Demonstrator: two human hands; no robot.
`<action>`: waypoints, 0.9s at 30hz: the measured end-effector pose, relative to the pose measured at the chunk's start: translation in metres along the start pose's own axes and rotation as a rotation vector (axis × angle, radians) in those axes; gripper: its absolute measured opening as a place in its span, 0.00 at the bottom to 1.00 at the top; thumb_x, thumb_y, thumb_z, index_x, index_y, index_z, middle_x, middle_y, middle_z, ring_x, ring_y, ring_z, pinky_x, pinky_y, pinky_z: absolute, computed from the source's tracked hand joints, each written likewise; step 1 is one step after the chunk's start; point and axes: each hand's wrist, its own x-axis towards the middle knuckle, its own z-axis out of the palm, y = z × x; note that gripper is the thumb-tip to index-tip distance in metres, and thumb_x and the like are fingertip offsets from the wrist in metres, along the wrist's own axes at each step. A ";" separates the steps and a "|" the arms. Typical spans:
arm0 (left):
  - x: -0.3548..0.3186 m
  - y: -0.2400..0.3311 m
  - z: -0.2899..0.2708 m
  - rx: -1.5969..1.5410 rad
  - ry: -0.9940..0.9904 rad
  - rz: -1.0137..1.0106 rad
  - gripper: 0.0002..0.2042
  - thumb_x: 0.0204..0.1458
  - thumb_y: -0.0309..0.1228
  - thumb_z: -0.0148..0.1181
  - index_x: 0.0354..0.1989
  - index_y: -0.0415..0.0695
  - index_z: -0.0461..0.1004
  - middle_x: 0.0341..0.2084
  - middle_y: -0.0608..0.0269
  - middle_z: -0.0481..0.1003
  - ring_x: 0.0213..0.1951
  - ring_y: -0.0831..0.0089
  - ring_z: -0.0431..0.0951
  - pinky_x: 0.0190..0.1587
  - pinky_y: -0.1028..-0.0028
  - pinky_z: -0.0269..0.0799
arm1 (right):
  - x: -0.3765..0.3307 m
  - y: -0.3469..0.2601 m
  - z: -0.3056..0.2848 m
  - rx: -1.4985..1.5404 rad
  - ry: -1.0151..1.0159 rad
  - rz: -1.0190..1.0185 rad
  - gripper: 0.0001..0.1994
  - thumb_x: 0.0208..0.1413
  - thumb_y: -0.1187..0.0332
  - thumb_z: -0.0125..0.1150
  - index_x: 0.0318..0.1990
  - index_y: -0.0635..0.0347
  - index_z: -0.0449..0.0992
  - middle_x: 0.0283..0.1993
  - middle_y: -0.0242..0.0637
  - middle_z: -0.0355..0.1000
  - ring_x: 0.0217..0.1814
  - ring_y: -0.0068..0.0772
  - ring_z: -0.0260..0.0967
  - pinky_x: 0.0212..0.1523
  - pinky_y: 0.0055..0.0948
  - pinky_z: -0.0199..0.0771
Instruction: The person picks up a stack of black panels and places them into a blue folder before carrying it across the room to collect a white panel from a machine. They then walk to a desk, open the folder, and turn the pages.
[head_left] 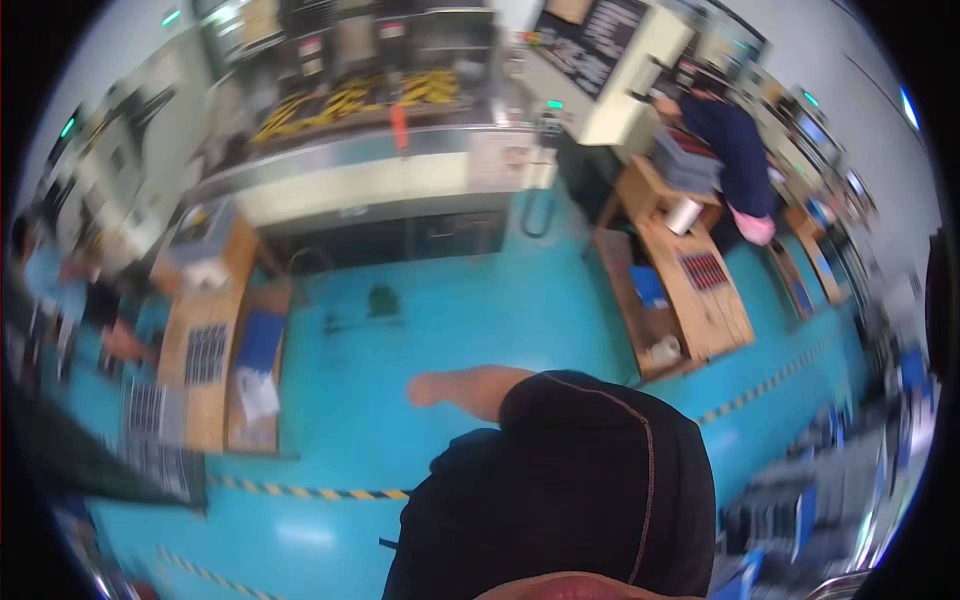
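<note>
Now | teal floor [450,300] w/ striped tape | wood benches [700,290] L+R | hand [440,388] empty

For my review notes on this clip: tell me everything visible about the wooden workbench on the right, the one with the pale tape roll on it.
The long light-brown wooden workbench runs diagonally over the turquoise floor, with a lower shelf along its left side. On top lie a shiny pale tape roll and a dark tray of reddish parts; the shelf holds a blue item and a white roll. A person in dark blue clothing stands bent over at its far end.
</note>
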 end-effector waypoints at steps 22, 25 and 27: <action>0.165 0.014 -0.112 -0.326 -0.377 -0.337 0.12 0.54 0.40 0.55 0.45 0.52 0.69 0.36 0.64 0.73 0.36 0.68 0.74 0.34 0.64 0.69 | -0.346 -0.448 0.185 0.723 0.219 1.056 0.11 0.50 0.60 0.59 0.37 0.54 0.81 0.38 0.43 0.77 0.42 0.44 0.75 0.44 0.44 0.73; 0.116 0.019 -0.062 0.066 -0.794 0.336 0.06 0.55 0.34 0.54 0.37 0.48 0.72 0.28 0.63 0.72 0.32 0.71 0.74 0.30 0.65 0.69 | -0.337 -0.468 0.136 0.892 0.295 0.916 0.14 0.50 0.58 0.60 0.41 0.53 0.82 0.41 0.41 0.78 0.45 0.43 0.76 0.48 0.44 0.73; 0.120 -0.004 -0.001 0.417 -0.724 0.828 0.06 0.55 0.34 0.54 0.35 0.46 0.73 0.28 0.63 0.73 0.33 0.71 0.75 0.30 0.67 0.70 | -0.342 -0.360 0.228 0.779 -0.144 1.061 0.15 0.53 0.58 0.58 0.42 0.57 0.80 0.45 0.47 0.77 0.47 0.46 0.74 0.51 0.44 0.71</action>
